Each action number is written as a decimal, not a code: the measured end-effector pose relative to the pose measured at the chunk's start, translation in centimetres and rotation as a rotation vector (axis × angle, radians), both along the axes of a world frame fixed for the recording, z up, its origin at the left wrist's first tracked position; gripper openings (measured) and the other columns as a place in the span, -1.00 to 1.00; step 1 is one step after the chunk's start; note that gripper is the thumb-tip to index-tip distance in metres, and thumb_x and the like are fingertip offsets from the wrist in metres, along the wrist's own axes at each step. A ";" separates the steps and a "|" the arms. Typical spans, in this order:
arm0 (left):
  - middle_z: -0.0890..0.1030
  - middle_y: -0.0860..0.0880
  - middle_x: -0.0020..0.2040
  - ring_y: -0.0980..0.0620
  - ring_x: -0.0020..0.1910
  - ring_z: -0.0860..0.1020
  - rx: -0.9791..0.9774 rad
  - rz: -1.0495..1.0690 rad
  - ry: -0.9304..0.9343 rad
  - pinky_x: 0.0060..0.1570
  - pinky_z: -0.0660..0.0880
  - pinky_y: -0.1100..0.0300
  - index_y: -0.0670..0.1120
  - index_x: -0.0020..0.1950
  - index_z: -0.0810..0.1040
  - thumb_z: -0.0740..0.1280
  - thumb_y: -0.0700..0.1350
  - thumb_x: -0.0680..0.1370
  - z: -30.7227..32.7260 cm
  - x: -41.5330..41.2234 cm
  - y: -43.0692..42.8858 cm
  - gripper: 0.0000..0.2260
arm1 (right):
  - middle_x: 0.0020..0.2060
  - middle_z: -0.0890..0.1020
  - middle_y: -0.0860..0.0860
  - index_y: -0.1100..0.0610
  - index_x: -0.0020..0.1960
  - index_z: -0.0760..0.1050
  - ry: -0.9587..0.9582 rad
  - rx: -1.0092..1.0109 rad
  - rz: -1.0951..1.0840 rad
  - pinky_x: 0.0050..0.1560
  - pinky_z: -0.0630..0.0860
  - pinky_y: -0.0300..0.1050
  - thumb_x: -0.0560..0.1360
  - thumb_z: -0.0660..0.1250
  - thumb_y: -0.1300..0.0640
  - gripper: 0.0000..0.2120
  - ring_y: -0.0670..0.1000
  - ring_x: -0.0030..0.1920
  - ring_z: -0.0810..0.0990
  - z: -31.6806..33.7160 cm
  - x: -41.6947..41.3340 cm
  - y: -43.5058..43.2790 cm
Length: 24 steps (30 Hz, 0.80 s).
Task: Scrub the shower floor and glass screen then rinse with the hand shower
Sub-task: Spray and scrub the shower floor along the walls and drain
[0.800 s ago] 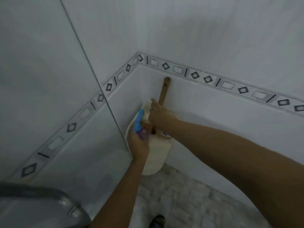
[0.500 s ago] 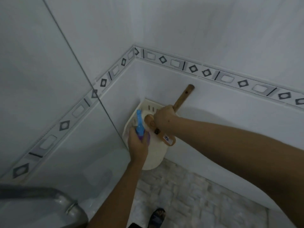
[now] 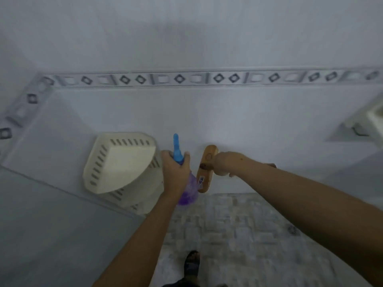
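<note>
Two arms extend forward, side by side: left grip (image 3: 175, 175) wraps spray bottle (image 3: 188, 194), nozzle toward wall (image 3: 207, 112); right grip (image 3: 224, 164) clasps wooden brush (image 3: 204, 180).

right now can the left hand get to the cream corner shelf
Probably yes: the corner shelf sits right beside the left hand, with nothing between them. That hand grips the spray bottle though, so it could set it there but not grasp anything else.
</note>
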<state>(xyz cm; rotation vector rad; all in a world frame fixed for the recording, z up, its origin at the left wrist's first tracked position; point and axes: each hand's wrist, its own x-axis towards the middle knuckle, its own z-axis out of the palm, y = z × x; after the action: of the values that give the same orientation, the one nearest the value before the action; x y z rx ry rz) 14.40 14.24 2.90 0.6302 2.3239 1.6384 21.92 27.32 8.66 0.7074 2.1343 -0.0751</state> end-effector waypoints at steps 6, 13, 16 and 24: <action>0.56 -0.16 -0.28 -0.12 -0.40 0.59 -0.126 -0.382 0.046 -0.34 0.57 -0.02 -0.05 -0.08 0.41 0.37 0.12 0.58 -2.9 8.7 6.3 -0.72 | -0.30 0.35 0.09 0.27 0.50 0.21 -0.009 -0.088 -0.574 -0.46 0.28 -0.17 0.68 0.09 0.27 -0.60 0.03 -0.40 0.29 -3.2 16.2 4.9; 0.55 -0.15 -0.37 -0.12 -0.41 0.56 -0.215 -0.715 0.095 -0.34 0.56 -0.11 -0.17 -0.19 0.49 0.38 0.19 0.55 -10.6 17.4 12.2 -0.59 | -0.24 0.58 0.24 0.35 0.14 0.49 0.250 -0.173 -1.211 -0.43 0.45 -0.12 0.67 0.13 0.12 -0.70 0.13 -0.39 0.50 -13.1 31.0 6.2; 0.52 -0.16 -0.41 -0.12 -0.43 0.54 -0.290 -0.775 0.042 -0.34 0.56 -0.09 -0.09 -0.27 0.42 0.33 0.25 0.56 -14.8 19.3 14.5 -0.56 | -0.27 0.56 0.25 0.31 -0.05 0.46 0.381 -0.209 -1.420 -0.34 0.48 -0.05 0.64 0.13 0.16 -0.76 0.15 -0.41 0.50 -17.9 34.4 6.0; 0.56 -0.20 -0.39 -0.09 -0.40 0.52 -0.558 -0.874 -0.071 -0.31 0.44 0.11 -0.14 -0.33 0.43 0.36 0.09 0.60 -32.4 19.9 22.0 -0.59 | -0.21 0.54 0.14 0.24 -0.03 0.47 0.526 -0.185 -1.788 -0.36 0.50 -0.13 0.62 0.18 0.04 -0.74 0.10 -0.34 0.53 -34.4 38.3 7.6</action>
<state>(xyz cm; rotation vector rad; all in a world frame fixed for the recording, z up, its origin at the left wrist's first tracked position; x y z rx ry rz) 34.30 36.22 -29.47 1.1748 1.8659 0.5859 60.26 34.93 -25.72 2.3746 1.1620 -1.4571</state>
